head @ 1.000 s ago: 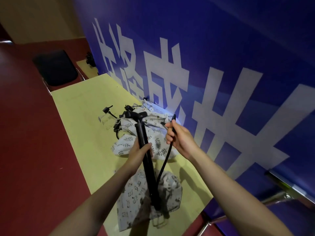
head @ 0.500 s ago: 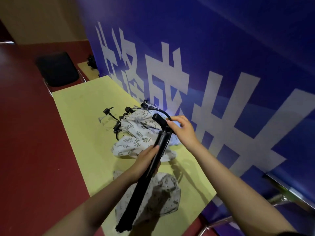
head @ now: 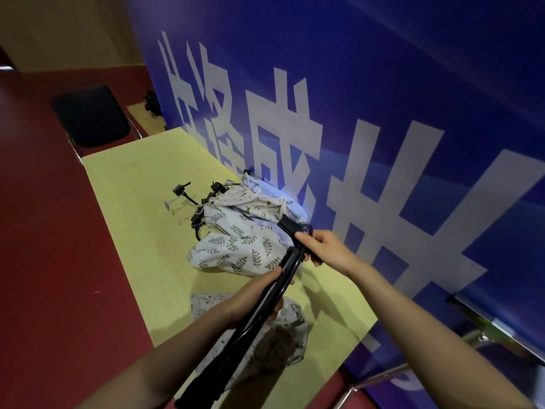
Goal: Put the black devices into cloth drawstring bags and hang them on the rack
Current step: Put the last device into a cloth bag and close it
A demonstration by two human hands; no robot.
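Device (head: 259, 317), a long black pole with a cable alongside, slants between both hands above the bench (head: 126, 184), likely so the cable can be gathered against the shaft before bagging. The left hand (head: 259, 296) wraps the shaft at mid-length, steadying it. The right hand (head: 324, 249), just beyond, pinches the cable near the head; exactly what its fingertips hold is hard to tell. Under the left hand lies a printed drawstring bag (head: 283, 335); further ahead, a leaf-print bag (head: 236, 246) among loose black devices (head: 188, 196).
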